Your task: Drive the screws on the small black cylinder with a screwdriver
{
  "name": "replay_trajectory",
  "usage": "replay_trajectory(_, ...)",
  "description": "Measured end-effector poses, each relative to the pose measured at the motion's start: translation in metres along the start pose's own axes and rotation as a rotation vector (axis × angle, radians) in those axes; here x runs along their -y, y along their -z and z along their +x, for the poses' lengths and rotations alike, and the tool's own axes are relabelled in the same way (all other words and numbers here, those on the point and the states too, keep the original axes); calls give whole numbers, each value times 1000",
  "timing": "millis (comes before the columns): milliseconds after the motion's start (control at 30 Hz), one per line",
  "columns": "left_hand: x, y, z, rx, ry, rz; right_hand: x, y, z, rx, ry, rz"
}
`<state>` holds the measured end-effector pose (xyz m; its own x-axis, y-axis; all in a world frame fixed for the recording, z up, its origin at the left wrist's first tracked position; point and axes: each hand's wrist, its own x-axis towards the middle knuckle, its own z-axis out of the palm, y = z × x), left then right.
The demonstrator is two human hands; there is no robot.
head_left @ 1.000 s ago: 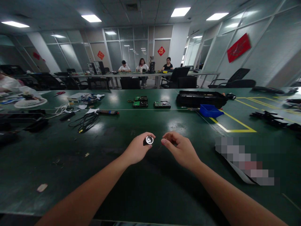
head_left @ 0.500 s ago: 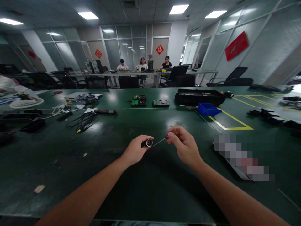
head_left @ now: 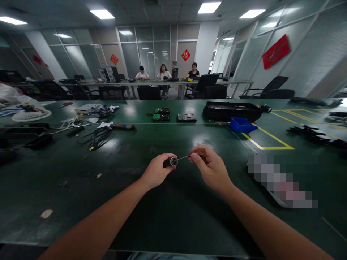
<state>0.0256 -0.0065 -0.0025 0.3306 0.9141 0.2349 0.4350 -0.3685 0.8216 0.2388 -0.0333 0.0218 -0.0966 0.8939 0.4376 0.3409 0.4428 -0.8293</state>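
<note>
A small dark cylinder (head_left: 172,161) with a bright metal rim is gripped in the person's left hand (head_left: 155,171), above the green tabletop (head_left: 162,224). The right hand (head_left: 214,169), apart from it, pinches a thin screwdriver (head_left: 189,155), whose shaft reaches the cylinder's open end; how deep the tip sits cannot be told. Beyond lie a hard drive (head_left: 187,117) and green circuit boards (head_left: 161,117). A blue bin (head_left: 243,125) partly blocks a long black tray (head_left: 231,112); tangled black cable (head_left: 99,137) lies leftward.
</note>
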Motion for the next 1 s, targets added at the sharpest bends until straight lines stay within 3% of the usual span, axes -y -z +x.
replay_trajectory(367, 3, 1, 0, -4, -47, 68, 10, 5, 0, -27, 6, -233)
replay_trajectory(567, 2, 1, 0, 20, -63, 111, 14, 6, 0, 34, 78, -264)
replay_trajectory(1000, 0, 3, 0, 28, -80, 162, 10, 4, 2, 69, -33, -235)
